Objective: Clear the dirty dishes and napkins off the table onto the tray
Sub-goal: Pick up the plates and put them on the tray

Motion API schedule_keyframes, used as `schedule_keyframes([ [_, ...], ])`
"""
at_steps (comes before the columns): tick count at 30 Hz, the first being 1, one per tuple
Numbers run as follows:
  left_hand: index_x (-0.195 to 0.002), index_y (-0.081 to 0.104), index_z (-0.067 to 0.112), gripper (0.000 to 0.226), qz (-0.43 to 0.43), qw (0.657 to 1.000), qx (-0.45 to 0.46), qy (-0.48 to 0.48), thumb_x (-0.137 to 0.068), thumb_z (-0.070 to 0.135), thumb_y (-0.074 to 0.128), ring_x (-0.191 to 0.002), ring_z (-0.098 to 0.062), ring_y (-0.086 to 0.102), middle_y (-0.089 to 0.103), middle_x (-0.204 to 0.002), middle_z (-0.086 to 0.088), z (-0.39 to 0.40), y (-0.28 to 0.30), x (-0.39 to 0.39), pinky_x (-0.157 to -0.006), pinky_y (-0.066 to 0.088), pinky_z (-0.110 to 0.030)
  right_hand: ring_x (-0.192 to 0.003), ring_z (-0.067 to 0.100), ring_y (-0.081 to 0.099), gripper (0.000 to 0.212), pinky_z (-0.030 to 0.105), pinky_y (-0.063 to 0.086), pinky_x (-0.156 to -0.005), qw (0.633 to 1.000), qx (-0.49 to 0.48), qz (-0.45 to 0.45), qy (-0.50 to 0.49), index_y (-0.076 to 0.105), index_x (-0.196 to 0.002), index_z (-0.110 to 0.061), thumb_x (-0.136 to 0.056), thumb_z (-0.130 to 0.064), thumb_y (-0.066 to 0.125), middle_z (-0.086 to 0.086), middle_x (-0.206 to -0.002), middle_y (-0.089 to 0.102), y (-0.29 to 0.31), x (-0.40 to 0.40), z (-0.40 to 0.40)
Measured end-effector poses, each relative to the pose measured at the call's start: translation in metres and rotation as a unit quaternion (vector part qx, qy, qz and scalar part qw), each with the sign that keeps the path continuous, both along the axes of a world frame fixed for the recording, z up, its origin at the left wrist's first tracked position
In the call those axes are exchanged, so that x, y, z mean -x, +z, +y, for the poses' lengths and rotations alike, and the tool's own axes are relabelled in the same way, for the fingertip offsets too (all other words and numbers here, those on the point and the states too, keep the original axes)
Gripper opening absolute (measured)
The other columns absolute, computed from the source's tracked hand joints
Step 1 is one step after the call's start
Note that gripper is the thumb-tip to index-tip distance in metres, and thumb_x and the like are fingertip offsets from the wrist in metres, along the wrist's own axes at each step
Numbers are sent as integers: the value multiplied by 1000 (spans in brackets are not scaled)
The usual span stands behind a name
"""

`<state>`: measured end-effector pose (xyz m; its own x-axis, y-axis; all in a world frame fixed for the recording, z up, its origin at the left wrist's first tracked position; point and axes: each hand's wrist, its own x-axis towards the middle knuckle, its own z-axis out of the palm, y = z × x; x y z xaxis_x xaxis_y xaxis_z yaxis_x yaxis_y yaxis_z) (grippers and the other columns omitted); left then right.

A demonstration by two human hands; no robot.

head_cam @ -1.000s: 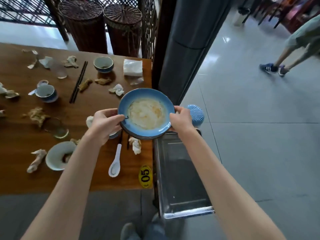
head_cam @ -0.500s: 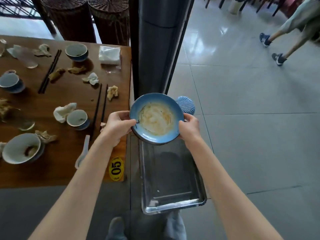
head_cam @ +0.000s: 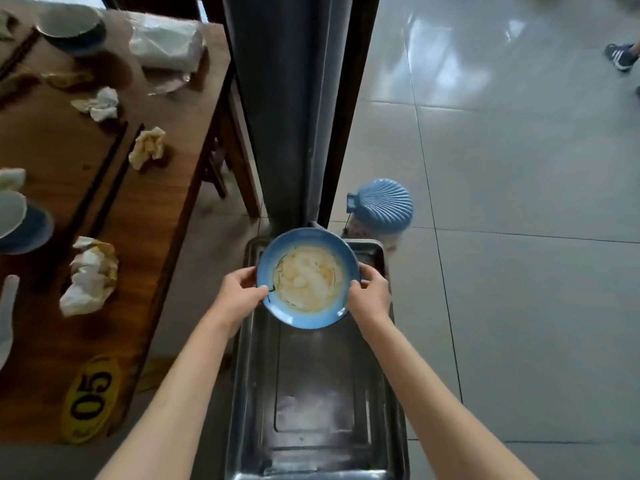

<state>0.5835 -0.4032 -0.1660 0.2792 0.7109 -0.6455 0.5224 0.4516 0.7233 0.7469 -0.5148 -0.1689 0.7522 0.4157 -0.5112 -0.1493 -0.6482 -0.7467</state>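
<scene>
We've got the dirty plate (head_cam: 308, 278) pinched at opposite rims, left hand (head_cam: 239, 295) & right hand (head_cam: 370, 295), thumbs on top, prob. so the greasy residue stays level. It hangs over the far end of the metal tray (head_cam: 254, 393), w/ bare tray below the grip; napkins (head_cam: 90, 275) wait on the table (head_cam: 162, 216) off to the left.

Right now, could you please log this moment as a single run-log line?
phase: carry to tray | left hand + right hand: gripping blue plate rim | plate: dirty, over metal tray far end | table: napkins, bowls, chopsticks remain
</scene>
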Motion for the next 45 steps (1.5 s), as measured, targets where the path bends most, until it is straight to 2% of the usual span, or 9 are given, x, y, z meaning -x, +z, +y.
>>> schedule_keyframes([
  [3, -130, 51, 7, 47, 12, 1000, -9, 17, -85, -4, 59, -109, -20, 57, 61, -114, -5, 3, -43, -3, -95, 48, -37, -102, 17, 57, 37, 32, 45, -93, 1000, 9, 15, 12, 57, -124, -21, -90, -7, 51, 4, -115, 64, -39, -6, 8],
  [7, -125, 55, 6, 42, 37, 999, -25, 24, -84, -5, 59, -98, -14, 57, 61, -98, 3, 6, -88, -6, -75, 44, -20, -106, 19, 58, 39, 36, 46, -96, 999, 18, 24, 31, 57, -124, -22, -89, -6, 49, 4, -113, 64, -83, -9, 17],
  [14, -129, 53, 9, 45, 67, 996, -58, 14, -85, -1, 60, -104, -14, 53, 60, -119, -4, 24, -140, -10, -87, 44, -27, -106, 18, 57, 39, 41, 46, -98, 999, 19, 22, 32, 56, -124, -21, -89, -6, 50, 4, -117, 63, -145, -10, 36],
  [20, -127, 55, 13, 44, 90, 992, -94, 4, -85, 1, 62, -99, -7, 49, 57, -107, 6, 32, -162, -11, -80, 42, -21, -100, 14, 55, 39, 31, 48, -88, 999, 5, 36, 13, 55, -125, -23, -91, -5, 49, 2, -118, 59, -172, -9, 43],
  [23, -126, 57, 13, 43, 96, 989, -108, -2, -85, 2, 62, -98, -7, 51, 59, -107, 7, 33, -167, -12, -77, 43, -19, -95, 12, 55, 39, 26, 46, -80, 999, 3, 43, 2, 55, -124, -24, -91, -4, 48, 1, -116, 59, -176, -9, 45],
  [28, -123, 59, 13, 40, 106, 989, -104, 7, -85, 1, 61, -96, -9, 54, 57, -97, 11, 35, -174, -13, -69, 43, -14, -93, 13, 56, 39, 27, 49, -79, 999, 8, 53, 0, 55, -125, -24, -92, -5, 48, 1, -110, 61, -176, -9, 49],
  [35, -131, 52, 10, 48, 139, 985, -93, 27, -85, 3, 63, -118, -23, 54, 59, -128, -7, 31, -171, -17, -96, 45, -38, -104, 17, 56, 42, 34, 50, -91, 997, 28, 73, 21, 50, -131, -23, -92, -9, 51, 4, -122, 59, -165, -10, 52],
  [39, -136, 46, 10, 58, 153, 982, -106, 17, -83, 6, 68, -121, -24, 52, 53, -135, -8, 28, -154, -17, -99, 43, -37, -124, 22, 47, 64, 39, 43, -102, 995, 49, 56, 64, 33, -144, -21, -87, -16, 62, 4, -139, 47, -146, -10, 51],
  [45, -137, 45, 15, 68, 144, 977, -157, -18, -77, 15, 76, -126, -21, 47, 51, -138, -4, 27, -96, -14, -100, 39, -33, -126, 20, 45, 81, 35, 44, -97, 993, 26, -8, 115, 29, -145, -23, -78, -25, 75, 3, -142, 44, -84, -11, 47],
])
